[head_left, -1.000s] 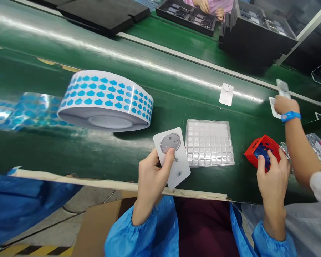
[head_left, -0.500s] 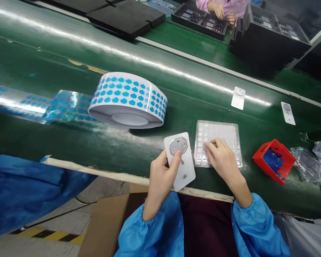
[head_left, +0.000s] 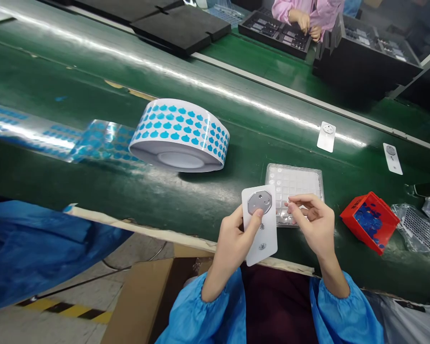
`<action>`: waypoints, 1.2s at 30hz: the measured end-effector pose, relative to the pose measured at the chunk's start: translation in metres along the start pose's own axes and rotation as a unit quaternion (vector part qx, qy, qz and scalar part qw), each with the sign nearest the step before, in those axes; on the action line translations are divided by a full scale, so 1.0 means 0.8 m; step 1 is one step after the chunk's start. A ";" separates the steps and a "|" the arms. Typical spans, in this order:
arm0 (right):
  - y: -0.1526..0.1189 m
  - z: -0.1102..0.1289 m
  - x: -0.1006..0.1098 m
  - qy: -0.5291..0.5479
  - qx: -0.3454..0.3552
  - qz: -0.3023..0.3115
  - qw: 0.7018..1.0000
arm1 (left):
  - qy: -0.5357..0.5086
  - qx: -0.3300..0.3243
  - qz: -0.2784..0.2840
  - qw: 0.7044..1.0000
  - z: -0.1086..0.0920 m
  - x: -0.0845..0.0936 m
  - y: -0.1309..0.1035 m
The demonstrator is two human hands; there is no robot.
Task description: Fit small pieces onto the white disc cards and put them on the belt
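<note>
My left hand [head_left: 232, 241] holds a white card [head_left: 263, 234] upright, thumb pressed just under the grey octagonal metal plate [head_left: 259, 202] on its upper half. My right hand [head_left: 313, 222] hovers right of the card with thumb and forefinger pinched together near the plate; whatever is between them is too small to make out. Behind my right hand lies a clear plastic grid tray [head_left: 295, 180] of small cells on the green belt.
A big roll of blue-dotted labels [head_left: 181, 136] lies on the green conveyor [head_left: 93, 62], its liner trailing left. A red bin of blue pieces [head_left: 370, 220] and clear bags [head_left: 415, 224] sit right. Two more white cards [head_left: 326, 136] [head_left: 393, 157] lie farther back. Another person works at black trays [head_left: 274, 28].
My right hand went from the red bin to the grid tray, then lifted off it with fingers pinched and came beside the card. A co-worker's arm at right has withdrawn.
</note>
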State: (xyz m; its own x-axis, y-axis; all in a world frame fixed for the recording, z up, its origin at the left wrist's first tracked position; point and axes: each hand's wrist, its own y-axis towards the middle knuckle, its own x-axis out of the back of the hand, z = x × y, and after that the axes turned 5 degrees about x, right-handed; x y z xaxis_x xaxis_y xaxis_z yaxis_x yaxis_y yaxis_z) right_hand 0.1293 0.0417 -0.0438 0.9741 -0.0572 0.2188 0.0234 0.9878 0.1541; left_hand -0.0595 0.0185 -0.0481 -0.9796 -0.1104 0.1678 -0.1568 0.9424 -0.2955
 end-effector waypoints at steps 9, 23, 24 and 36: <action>-0.006 0.018 0.009 0.110 -0.056 -0.006 0.992 | 0.007 -0.039 0.054 0.998 -0.007 -0.023 -0.007; -0.005 0.026 0.010 0.047 -0.116 0.020 0.992 | 0.068 -0.093 0.054 0.992 -0.005 -0.032 -0.012; -0.006 0.026 0.010 0.039 -0.112 0.019 0.993 | 0.071 -0.098 0.053 0.991 -0.005 -0.032 -0.012; -0.009 0.025 0.004 0.009 -0.102 -0.012 0.995 | 0.077 -0.126 0.040 0.988 -0.001 -0.038 -0.013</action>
State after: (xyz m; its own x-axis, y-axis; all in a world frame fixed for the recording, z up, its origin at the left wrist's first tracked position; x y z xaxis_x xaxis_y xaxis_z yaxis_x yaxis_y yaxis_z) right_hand 0.1280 0.0317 -0.0252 0.9767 -0.0793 0.1992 0.0890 0.9952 -0.0404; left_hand -0.0278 0.0119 -0.0494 -0.9536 -0.0016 0.3011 -0.0249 0.9970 -0.0734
